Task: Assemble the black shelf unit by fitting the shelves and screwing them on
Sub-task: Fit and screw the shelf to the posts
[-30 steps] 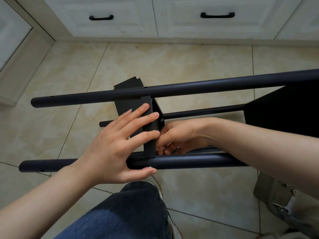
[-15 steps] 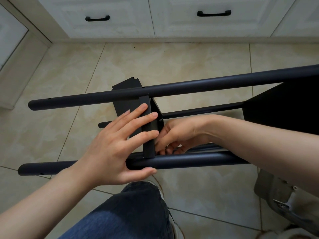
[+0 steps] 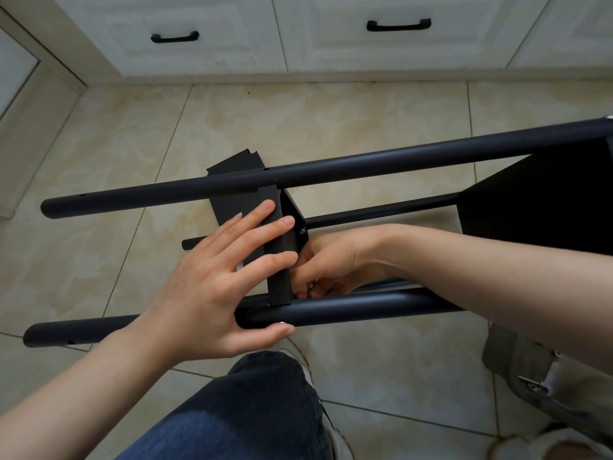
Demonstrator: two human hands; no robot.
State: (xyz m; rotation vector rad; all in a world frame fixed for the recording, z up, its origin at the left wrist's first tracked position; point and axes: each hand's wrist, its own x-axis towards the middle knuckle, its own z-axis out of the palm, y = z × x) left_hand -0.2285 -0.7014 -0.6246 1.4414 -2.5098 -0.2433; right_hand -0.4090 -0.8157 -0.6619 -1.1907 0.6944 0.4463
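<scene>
Left hand [image 3: 212, 287] flat, fingers straight, presses shelf [image 3: 280, 283]; right hand [image 3: 335, 260], at 3 o'clock, pinches small metal part [image 3: 310, 284] (type unclear).

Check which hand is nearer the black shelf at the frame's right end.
Right. The right hand curls between the middle shelf and the end shelf; the left hand presses flat on the middle shelf's other side.
</scene>
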